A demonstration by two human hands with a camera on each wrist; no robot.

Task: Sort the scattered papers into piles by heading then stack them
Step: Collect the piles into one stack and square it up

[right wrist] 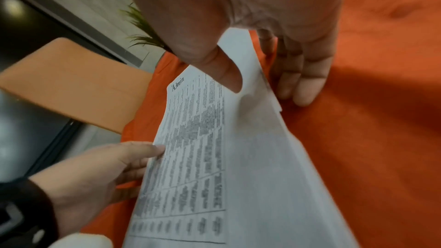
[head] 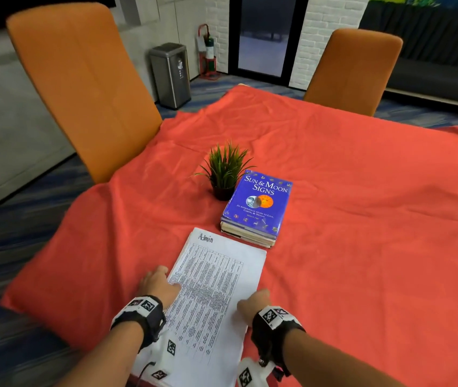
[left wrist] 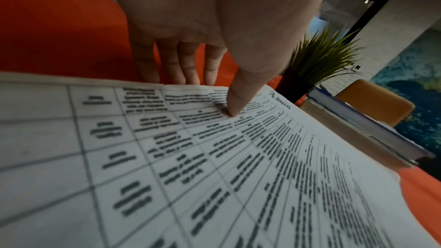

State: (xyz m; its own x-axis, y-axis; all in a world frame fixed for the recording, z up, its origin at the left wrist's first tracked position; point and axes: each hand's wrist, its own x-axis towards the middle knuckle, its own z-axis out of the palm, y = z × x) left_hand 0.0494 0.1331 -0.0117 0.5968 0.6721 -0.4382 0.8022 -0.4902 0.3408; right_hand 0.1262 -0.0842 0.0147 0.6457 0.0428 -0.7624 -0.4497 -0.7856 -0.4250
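While both hands grasp it, the stack of papers (head: 211,297) headed "Admin" lies at the near edge of the desk (head: 362,219), which is draped in an orange cloth. The left hand (head: 158,286) pinches the stack's left edge, thumb on top and fingers beneath; the right hand (head: 253,303) pinches the right edge likewise. Just beyond the papers sit a blue book (head: 258,203) on another book and a small potted plant (head: 225,169).

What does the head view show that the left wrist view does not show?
Only the head view shows the right hand at the right edge of the paper stack, the blue book's cover title and the bin. Only the left wrist view shows the left hand's thumb pressing on the top sheet, fingers beyond its edge. Both show the "Admin" heading, plant and red cloth.
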